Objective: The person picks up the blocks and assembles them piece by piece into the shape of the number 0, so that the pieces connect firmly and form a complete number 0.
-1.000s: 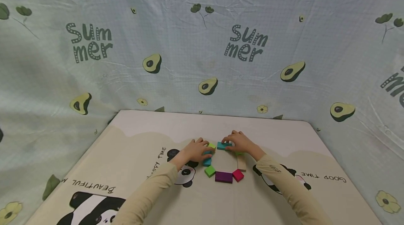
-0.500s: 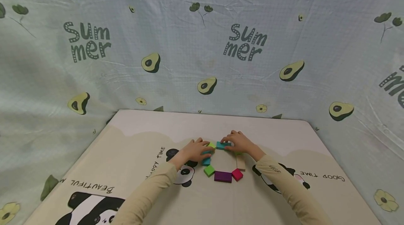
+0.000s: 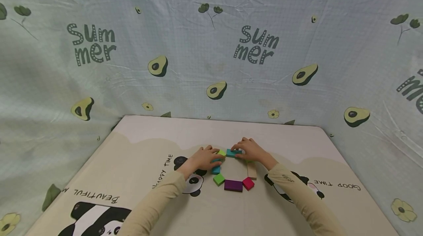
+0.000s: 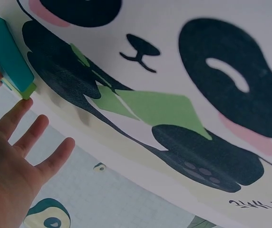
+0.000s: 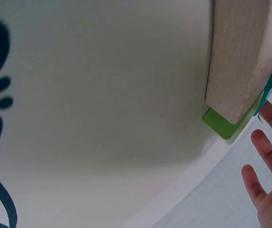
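Colored blocks form a ring on the table in the head view. My left hand (image 3: 205,158) reaches over the ring's left side, fingers spread, touching the teal block (image 3: 216,170) there and close to the lime block (image 3: 221,152) at the far-left corner. In the left wrist view its fingers look fairly straight beside a teal block (image 4: 7,50). My right hand (image 3: 252,150) pinches the far teal block (image 3: 233,153) between thumb and fingers. Beneath that hand, another green block (image 5: 225,126) is mostly hidden; it shows beside a wooden block (image 5: 240,57) in the right wrist view.
Along the ring's near side lie a green block (image 3: 219,179), a purple block (image 3: 233,185) and a red block (image 3: 248,183). A plain wooden block (image 3: 252,171) forms the right side. The panda-printed table (image 3: 205,212) meets a printed curtain (image 3: 185,41) behind.
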### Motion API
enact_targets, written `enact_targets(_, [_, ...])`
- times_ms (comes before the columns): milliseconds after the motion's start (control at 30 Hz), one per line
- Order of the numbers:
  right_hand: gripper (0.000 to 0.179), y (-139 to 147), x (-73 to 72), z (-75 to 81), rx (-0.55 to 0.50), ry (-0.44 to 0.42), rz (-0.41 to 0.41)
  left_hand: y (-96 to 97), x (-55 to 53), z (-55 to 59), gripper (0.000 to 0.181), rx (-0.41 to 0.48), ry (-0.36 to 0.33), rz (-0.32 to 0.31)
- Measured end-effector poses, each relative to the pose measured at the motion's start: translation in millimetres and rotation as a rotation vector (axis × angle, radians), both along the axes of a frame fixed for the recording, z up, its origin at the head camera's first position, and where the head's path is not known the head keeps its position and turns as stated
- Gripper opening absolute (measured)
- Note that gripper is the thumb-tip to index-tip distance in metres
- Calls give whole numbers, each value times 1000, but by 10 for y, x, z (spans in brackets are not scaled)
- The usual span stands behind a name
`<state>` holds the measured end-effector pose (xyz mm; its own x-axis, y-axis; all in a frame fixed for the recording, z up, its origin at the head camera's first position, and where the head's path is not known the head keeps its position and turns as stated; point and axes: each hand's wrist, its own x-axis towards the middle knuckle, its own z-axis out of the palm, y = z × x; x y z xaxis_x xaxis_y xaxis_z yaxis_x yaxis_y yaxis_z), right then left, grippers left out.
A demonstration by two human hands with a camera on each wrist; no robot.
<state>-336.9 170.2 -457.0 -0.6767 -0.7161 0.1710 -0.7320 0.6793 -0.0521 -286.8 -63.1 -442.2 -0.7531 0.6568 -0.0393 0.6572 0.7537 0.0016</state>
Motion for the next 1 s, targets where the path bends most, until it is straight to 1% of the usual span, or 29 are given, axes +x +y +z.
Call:
enact_targets(167, [24,44,33,34,-5,5,-18,-21,-8,-16,38,19,6,-23])
enact_targets(333, [24,137,106,84,-39,-15,-91,-51,-23,-44,40,55,31,-32])
enact_targets(533, [19,228,167,106,-9,-16,-162,-96,-4,-37,38,90,82,-63])
enact_targets(633, [19,250,192,105,7,-19,-174,-109,18,-31,37,97,105,-83])
enact_targets(767, [17,269,225,92,29,-9,-183,-118,36,-43,37,83,127,-100])
enact_targets(1000, [14,283,266,75,54,-1,-185,-120,28,-69,33,80,138,-112])
